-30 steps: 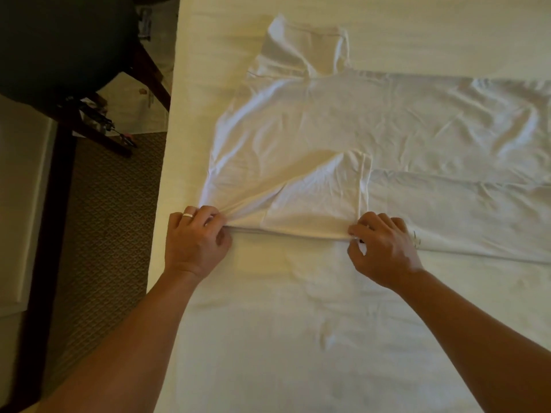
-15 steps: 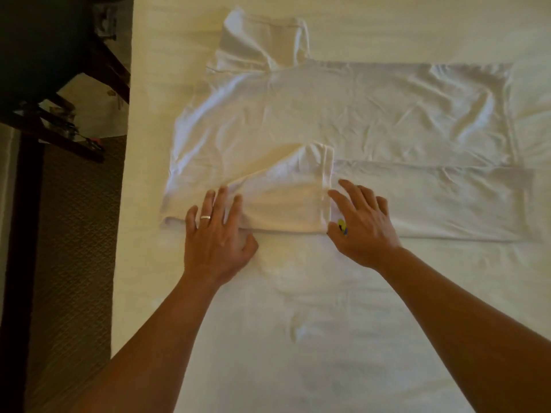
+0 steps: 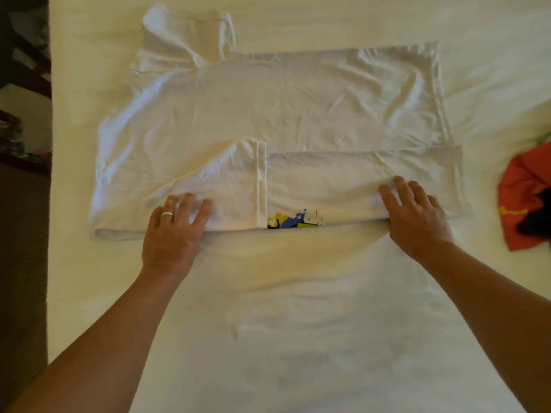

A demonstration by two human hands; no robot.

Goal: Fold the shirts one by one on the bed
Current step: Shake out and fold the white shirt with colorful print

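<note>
A white T-shirt (image 3: 298, 105) lies flat across the white bed (image 3: 298, 338), neck end to the left, hem to the right. Its near long side and near sleeve are folded over onto the body. A yellow and blue print (image 3: 290, 222) peeks out at the near fold edge. My left hand (image 3: 173, 231), wearing a ring, presses flat on the folded sleeve near the left end. My right hand (image 3: 414, 216) presses flat on the folded strip towards the hem. The far sleeve (image 3: 187, 37) sticks out at the top left.
An orange garment (image 3: 524, 198) with a dark patch lies on the bed at the right edge. The bed's left edge runs down the frame, with dark furniture (image 3: 24, 70) and brown carpet (image 3: 21, 263) beyond it.
Both hands went from gripping the near edge to lying flat on the fold. My right hand slid right along the folded strip, uncovering the print. The view shifted right, bringing the orange garment in.
</note>
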